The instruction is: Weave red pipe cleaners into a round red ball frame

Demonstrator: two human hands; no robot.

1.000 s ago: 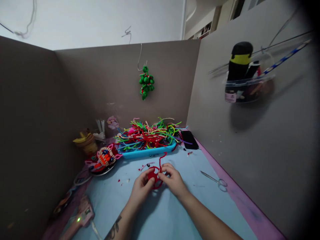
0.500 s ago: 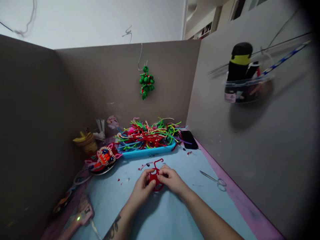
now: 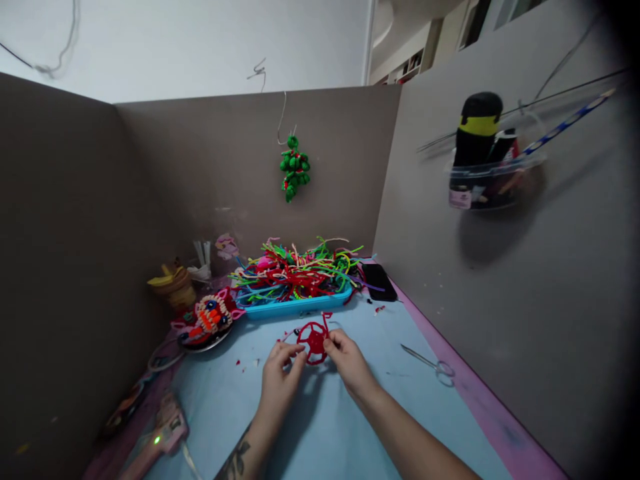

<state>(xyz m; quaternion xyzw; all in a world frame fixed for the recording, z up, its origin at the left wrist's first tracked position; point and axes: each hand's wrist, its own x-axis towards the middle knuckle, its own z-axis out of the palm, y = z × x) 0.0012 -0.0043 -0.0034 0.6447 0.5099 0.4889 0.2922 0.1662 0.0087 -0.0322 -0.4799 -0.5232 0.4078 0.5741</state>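
Note:
A red wheel-shaped pipe-cleaner piece, with a round centre, spokes and an outer ring, is held upright above the blue cloth. A bent red end sticks up at its top. My right hand pinches the ring's right edge between thumb and fingers. At the ring's left edge, my left hand has thumb and forefinger apart; whether it touches the ring is hard to make out. Just behind the left fingers lie a thin pink strand and a small black bit on the cloth.
A blue tray heaped with coloured pipe cleaners stands behind. Scissors and a black phone lie right. On the left are a beaded-looking red figure on a dish and a pink glue gun with a green light. Grey panels enclose the table.
The red piece has turned to show its whole wheel face. My left fingers have let go or loosened and drawn left; my right hand now holds its right edge.

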